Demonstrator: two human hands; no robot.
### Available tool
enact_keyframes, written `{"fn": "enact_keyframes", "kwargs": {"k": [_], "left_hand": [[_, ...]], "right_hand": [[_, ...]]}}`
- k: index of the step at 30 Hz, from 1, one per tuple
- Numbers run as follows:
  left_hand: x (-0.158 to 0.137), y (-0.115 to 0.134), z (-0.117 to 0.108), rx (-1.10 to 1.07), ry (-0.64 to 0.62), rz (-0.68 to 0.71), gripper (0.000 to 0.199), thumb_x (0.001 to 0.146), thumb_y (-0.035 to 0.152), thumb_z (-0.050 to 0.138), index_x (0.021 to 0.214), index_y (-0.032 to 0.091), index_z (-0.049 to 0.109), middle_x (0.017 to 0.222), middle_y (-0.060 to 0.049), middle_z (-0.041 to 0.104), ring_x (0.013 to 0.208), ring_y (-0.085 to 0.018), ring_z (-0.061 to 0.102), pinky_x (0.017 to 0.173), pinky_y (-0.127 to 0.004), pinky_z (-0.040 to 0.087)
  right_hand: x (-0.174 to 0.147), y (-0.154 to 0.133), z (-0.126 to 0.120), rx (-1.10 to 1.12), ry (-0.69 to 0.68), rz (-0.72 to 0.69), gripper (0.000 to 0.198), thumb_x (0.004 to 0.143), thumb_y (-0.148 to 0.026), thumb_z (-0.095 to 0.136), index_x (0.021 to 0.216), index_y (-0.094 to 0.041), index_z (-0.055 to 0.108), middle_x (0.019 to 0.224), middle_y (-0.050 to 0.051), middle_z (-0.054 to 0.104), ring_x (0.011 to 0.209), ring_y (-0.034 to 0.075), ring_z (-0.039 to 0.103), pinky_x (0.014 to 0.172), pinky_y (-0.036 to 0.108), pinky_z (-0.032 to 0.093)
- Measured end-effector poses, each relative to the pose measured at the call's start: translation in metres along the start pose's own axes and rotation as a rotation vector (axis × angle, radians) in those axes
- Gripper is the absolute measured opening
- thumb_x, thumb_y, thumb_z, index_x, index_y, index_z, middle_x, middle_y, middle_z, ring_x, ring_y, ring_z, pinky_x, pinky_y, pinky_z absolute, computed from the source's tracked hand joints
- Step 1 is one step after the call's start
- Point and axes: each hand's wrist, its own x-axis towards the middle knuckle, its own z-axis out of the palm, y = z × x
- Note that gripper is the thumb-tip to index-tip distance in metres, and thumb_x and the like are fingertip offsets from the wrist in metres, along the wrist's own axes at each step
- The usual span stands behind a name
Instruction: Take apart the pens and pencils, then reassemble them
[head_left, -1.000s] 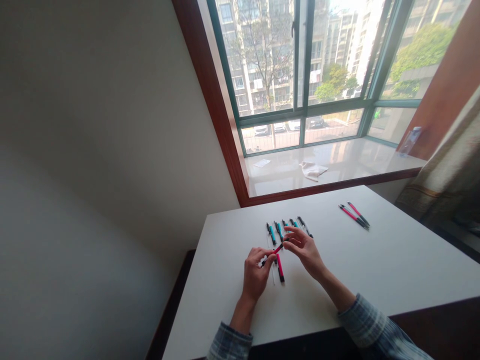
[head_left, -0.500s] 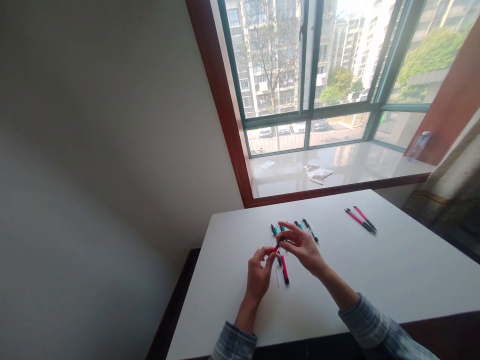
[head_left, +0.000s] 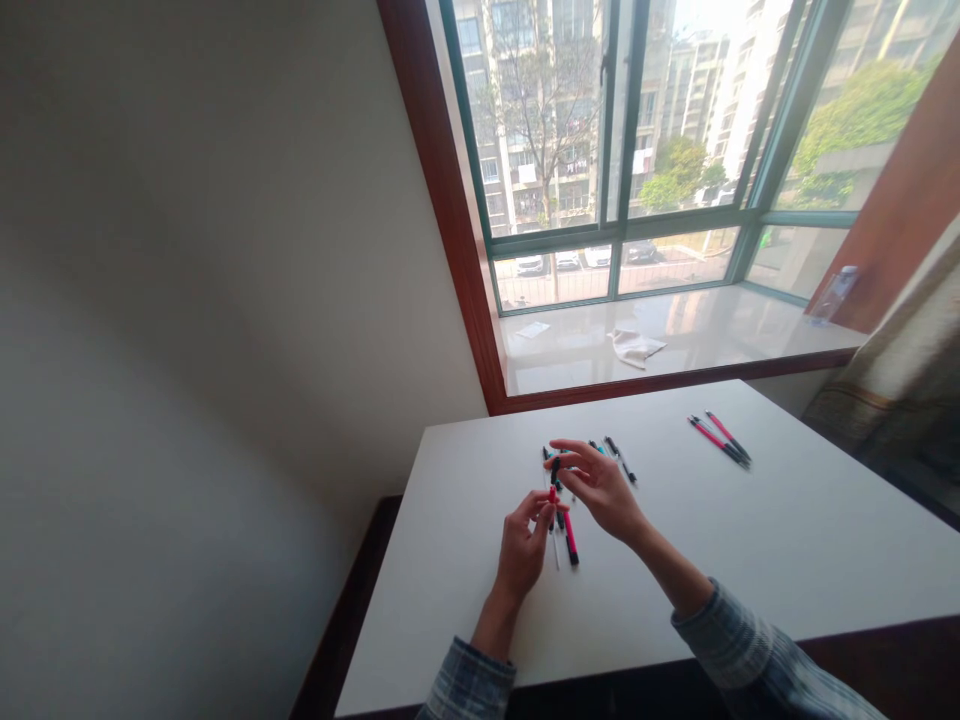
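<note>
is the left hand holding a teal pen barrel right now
No, the left hand pinches a pinkish-red pen barrel between its thumb and fingers.

The right hand (head_left: 602, 492) partly hides the teal pens (head_left: 595, 446).

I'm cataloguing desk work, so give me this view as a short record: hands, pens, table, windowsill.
left: left hand pinches a slim pink pen barrel
right: right hand holds a small black pen part
contact between held parts: too small to tell
beside left hand: pink-and-black pen piece
partly hidden by right hand: teal-and-black pen pieces
table: flat, white table; slim pink-and-black pens far right
windowsill: crumpled white cloth, clear bottle
</note>
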Motion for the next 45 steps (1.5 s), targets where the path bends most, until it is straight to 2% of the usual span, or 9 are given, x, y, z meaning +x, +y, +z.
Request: {"fn": "enact_keyframes", "kwargs": {"k": [12,17,22,25,27,32,37,40,45], "left_hand": [[0.001,-0.005,0.000,0.041,0.043,0.014,0.031,0.099,0.046,0.056,0.103,0.021,0.073,0.101,-0.008,0.076,0.090,-0.021,0.066,0.079,-0.032,0.050],[0.002,-0.007,0.002,-0.023,0.043,0.006,0.029,0.099,0.044,0.057,0.101,0.019,0.073,0.106,-0.009,0.075,0.092,-0.022,0.065,0.080,-0.033,0.049],[0.002,-0.011,0.003,-0.079,0.068,-0.021,0.029,0.098,0.045,0.059,0.099,0.019,0.072,0.101,-0.008,0.074,0.088,-0.021,0.066,0.078,-0.032,0.049],[0.002,-0.010,0.003,-0.096,0.075,-0.026,0.029,0.097,0.045,0.059,0.100,0.019,0.072,0.101,-0.008,0.074,0.088,-0.021,0.066,0.078,-0.031,0.049],[0.002,-0.010,0.003,-0.095,0.078,-0.029,0.029,0.097,0.046,0.060,0.100,0.019,0.072,0.101,-0.008,0.074,0.087,-0.022,0.066,0.077,-0.031,0.050],[0.002,-0.009,0.002,-0.080,0.087,-0.038,0.031,0.096,0.047,0.061,0.100,0.018,0.072,0.100,-0.008,0.075,0.086,-0.021,0.066,0.077,-0.031,0.051],[0.003,-0.010,0.002,-0.067,0.094,-0.042,0.032,0.095,0.048,0.061,0.098,0.018,0.073,0.099,-0.008,0.074,0.088,-0.022,0.067,0.079,-0.032,0.052],[0.003,-0.010,0.003,-0.061,0.097,-0.034,0.031,0.095,0.047,0.061,0.099,0.019,0.073,0.100,-0.009,0.074,0.090,-0.023,0.067,0.079,-0.033,0.053],[0.003,-0.012,0.003,-0.055,0.098,-0.033,0.031,0.095,0.047,0.061,0.099,0.019,0.073,0.100,-0.009,0.074,0.091,-0.023,0.068,0.080,-0.034,0.053]], "right_hand": [[0.015,-0.050,-0.004,-0.086,-0.034,-0.079,0.041,0.088,-0.033,0.073,0.128,-0.026,0.065,0.100,0.006,0.076,0.097,0.024,0.072,0.087,0.041,0.058],[0.018,-0.059,-0.017,0.022,0.074,-0.096,0.039,0.087,-0.038,0.075,0.121,-0.023,0.065,0.104,0.008,0.075,0.097,0.024,0.072,0.085,0.039,0.060],[0.003,-0.033,-0.042,-0.129,0.185,0.006,0.036,0.088,-0.042,0.072,0.116,-0.020,0.065,0.103,0.009,0.073,0.087,0.022,0.073,0.073,0.033,0.061],[-0.018,-0.002,-0.050,-0.404,0.060,0.091,0.027,0.089,-0.036,0.066,0.112,-0.022,0.068,0.109,0.007,0.071,0.075,0.018,0.071,0.067,0.032,0.060],[-0.032,0.019,-0.051,-0.582,0.007,0.091,0.015,0.089,-0.028,0.061,0.098,-0.021,0.072,0.109,0.006,0.070,0.070,0.015,0.069,0.070,0.032,0.058],[-0.049,0.049,-0.046,-0.809,-0.049,0.113,0.017,0.088,-0.020,0.056,0.094,-0.020,0.072,0.104,0.006,0.069,0.067,0.015,0.066,0.073,0.033,0.055],[-0.048,0.046,-0.054,-0.773,-0.137,0.128,0.019,0.087,-0.022,0.062,0.101,-0.020,0.073,0.113,0.008,0.069,0.070,0.016,0.067,0.075,0.032,0.056],[-0.047,0.043,-0.065,-0.677,-0.243,0.143,0.031,0.083,-0.020,0.066,0.114,-0.022,0.071,0.120,0.008,0.066,0.074,0.015,0.067,0.073,0.030,0.058],[-0.043,0.047,-0.073,-0.650,-0.284,0.157,0.039,0.083,-0.017,0.066,0.121,-0.024,0.069,0.111,0.006,0.069,0.073,0.015,0.067,0.072,0.030,0.058]]}}
